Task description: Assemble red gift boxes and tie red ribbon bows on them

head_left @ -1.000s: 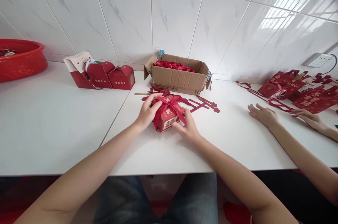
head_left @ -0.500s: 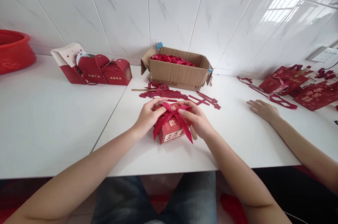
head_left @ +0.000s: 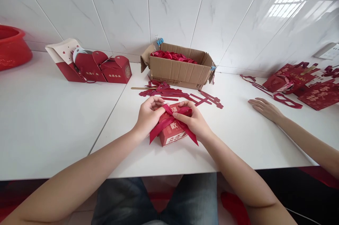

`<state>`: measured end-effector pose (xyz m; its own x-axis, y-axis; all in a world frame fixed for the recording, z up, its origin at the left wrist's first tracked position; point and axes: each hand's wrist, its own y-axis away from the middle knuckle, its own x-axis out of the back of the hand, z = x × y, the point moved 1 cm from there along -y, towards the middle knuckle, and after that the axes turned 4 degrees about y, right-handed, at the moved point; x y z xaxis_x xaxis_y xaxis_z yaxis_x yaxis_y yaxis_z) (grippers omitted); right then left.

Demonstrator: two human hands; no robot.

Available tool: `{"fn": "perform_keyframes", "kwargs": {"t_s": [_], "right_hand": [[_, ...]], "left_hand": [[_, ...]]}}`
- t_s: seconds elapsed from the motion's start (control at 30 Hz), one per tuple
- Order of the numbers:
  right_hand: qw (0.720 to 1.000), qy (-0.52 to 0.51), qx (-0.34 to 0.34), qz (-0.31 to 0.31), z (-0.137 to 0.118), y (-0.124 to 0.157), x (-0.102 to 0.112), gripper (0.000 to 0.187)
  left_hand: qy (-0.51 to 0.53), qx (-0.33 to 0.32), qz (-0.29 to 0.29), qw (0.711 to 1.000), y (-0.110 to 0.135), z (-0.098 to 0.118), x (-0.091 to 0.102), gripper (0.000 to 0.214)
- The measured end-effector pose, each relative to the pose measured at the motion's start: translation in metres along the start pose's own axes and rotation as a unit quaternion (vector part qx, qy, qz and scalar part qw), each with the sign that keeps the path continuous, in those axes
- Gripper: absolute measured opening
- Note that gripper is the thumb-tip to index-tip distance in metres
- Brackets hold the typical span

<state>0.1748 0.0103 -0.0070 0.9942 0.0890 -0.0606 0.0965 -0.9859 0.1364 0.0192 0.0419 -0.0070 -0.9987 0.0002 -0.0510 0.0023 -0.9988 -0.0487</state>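
A small red gift box [head_left: 169,134] with gold and white lettering sits on the white table close in front of me. Across its top lies a dark red ribbon [head_left: 160,126] tied in a bow, its two tails hanging down the near side. My left hand [head_left: 149,116] pinches the bow's left loop between thumb and fingers. On the other side my right hand [head_left: 196,120] grips the right loop, its thumb near the knot. Parts of the box's far side are hidden behind my fingers.
Behind the box lie several dark red flat strips [head_left: 169,92]. A cardboard box [head_left: 177,75] of red ribbon stands at the wall. Folded red boxes [head_left: 116,71] and a red basin [head_left: 14,48] are left. Another person's hand [head_left: 265,109] rests near red gift bags [head_left: 320,94] at right.
My right thumb has moved left toward the knot. The ribbon tails are spread further apart. The view has shifted slightly.
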Motion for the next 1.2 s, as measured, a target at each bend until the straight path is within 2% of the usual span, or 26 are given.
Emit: {"fn": "perform_keyframes", "kwargs": {"t_s": [0.27,0.87,1.2], "right_hand": [[1.000,0.019,0.005,0.001,0.0001,-0.0005,0.0000,0.042],[0.999,0.037,0.009,0.002,0.0000,-0.0019,0.0000,0.039],[0.999,0.046,-0.014,0.001,-0.0044,-0.0002,-0.0008,0.039]], "left_hand": [[0.005,0.014,-0.019,1.000,0.0004,0.0032,0.0020,0.023],[-0.023,-0.019,-0.035,0.999,-0.0016,0.0021,0.0048,0.033],[-0.063,-0.048,-0.055,0.995,-0.0066,0.0026,0.0089,0.034]]}}
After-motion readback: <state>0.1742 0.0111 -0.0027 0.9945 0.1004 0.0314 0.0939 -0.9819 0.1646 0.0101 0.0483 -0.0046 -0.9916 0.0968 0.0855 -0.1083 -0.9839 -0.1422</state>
